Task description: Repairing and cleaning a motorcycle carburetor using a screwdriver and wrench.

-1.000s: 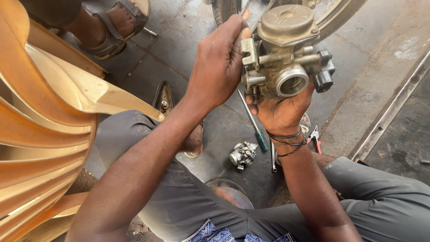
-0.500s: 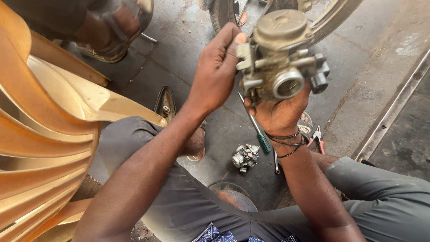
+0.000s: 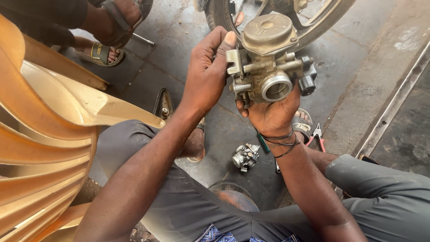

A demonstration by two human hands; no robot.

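Up over my knees I had the carb (image 3: 268, 67) clamped in my right hand (image 3: 271, 114), left hand (image 3: 206, 71) pinching its side, so one slip probably dropped it on concrete (image 3: 358, 89).

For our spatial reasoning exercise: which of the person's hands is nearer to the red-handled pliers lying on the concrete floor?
Right. The right hand, cupping the grey metal carburettor from below, is above-left of the red-handled pliers; the left hand grips the carburettor's far side, farther away.
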